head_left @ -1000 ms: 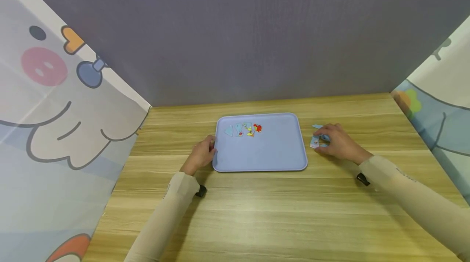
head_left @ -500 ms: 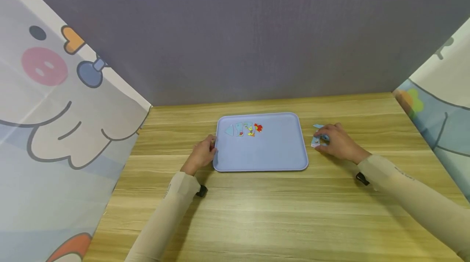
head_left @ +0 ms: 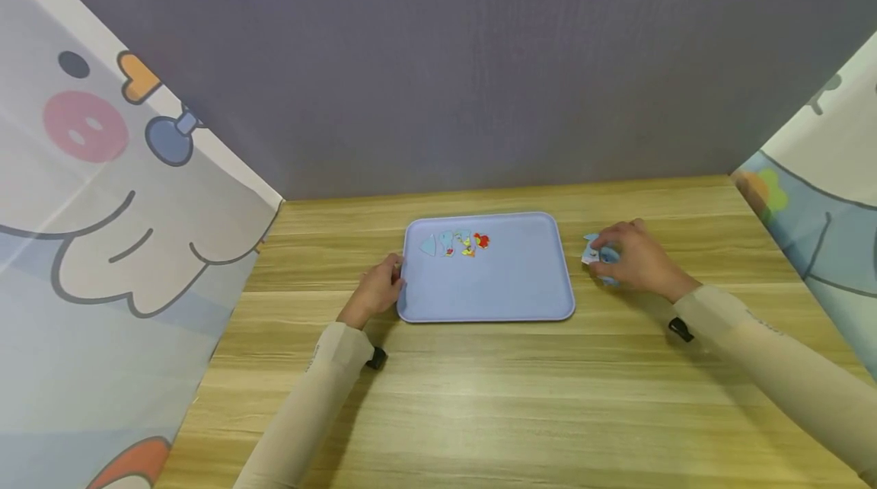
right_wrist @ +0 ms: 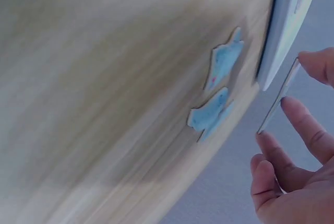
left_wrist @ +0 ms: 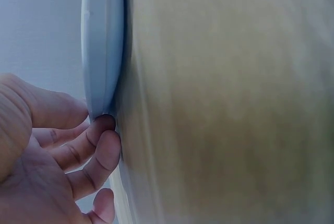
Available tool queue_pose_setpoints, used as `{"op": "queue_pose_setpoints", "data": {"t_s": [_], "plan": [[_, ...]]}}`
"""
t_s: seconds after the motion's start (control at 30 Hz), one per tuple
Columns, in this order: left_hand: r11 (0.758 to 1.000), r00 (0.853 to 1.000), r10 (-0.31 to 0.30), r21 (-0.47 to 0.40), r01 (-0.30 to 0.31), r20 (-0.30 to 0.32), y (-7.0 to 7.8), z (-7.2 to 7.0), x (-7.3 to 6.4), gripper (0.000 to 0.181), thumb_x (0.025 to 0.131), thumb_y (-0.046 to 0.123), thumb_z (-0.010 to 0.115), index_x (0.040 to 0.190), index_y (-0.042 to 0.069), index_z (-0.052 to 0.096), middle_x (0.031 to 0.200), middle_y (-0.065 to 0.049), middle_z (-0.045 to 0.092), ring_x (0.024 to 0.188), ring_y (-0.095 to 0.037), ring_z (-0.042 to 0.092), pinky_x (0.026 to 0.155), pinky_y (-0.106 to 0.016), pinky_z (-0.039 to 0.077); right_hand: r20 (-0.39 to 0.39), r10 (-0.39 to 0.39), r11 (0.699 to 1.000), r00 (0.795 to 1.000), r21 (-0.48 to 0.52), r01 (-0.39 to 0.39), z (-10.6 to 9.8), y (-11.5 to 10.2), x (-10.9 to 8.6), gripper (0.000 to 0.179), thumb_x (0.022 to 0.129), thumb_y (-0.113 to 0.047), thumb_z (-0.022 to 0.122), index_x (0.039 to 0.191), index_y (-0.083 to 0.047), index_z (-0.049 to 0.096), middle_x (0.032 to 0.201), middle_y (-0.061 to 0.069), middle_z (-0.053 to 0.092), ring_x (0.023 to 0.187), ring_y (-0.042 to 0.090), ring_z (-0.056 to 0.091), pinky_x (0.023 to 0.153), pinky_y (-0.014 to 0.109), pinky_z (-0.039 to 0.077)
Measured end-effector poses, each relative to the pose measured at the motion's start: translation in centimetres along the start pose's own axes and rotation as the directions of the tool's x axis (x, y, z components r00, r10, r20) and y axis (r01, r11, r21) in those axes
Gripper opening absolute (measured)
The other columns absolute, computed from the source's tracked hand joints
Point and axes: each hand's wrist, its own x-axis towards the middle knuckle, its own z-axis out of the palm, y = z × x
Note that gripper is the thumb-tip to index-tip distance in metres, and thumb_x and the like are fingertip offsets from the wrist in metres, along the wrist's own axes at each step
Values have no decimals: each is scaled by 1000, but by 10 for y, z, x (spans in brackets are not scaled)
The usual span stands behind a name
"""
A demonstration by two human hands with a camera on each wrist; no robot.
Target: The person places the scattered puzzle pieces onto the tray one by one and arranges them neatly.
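Note:
My left hand (head_left: 375, 289) pinches the left rim of a lavender-blue tray (head_left: 507, 283). In the left wrist view the thumb and curled fingertips meet at the tray's edge (left_wrist: 102, 41). At the right, my right hand (head_left: 639, 260) holds a flat light-blue puzzle piece (right_wrist: 276, 101) by its edges between thumb and fingers. That piece is seen edge-on in the right wrist view, raised off the table. Below the hand, several blue puzzle pieces (right_wrist: 225, 59) lie on the table. On the tray sits a row of pieces, including a pale-blue triangular one (head_left: 428, 245) and a red one (head_left: 483, 241).
The wood-grain table (head_left: 479, 390) backs onto a grey-purple wall (head_left: 479, 70). Cartoon-printed panels (head_left: 103, 192) stand at the left and right sides.
My right hand has risen slightly with the puzzle piece, uncovering more of the blue pieces beneath. My left hand and the tray stay in place.

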Motion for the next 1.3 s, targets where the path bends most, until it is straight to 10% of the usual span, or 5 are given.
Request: {"op": "queue_pose_setpoints", "data": {"t_s": [0.43, 1.3], "plan": [[1000, 1000, -7, -10, 7, -5, 1, 0, -1, 39, 92, 4, 58, 128, -1, 47, 86, -6, 59, 74, -21, 55, 83, -48, 40, -143, -209, 977, 967, 9, 213, 9, -10, 7, 30, 66, -15, 84, 93, -9, 71, 109, 16, 61, 95, 30, 44, 75, 43, 36], [1000, 1000, -1, -7, 1, 1, -1, -1, -1, 38, 92, 5, 59, 128, 0, 48, 86, -5, 59, 78, -23, 55, 91, -61, 30, 26, -251, 956, 968, 166, 244, 44, -49, 81, 30, 70, -19, 85, 95, -7, 73, 117, 17, 60, 98, 27, 42, 83, 43, 33]]}}
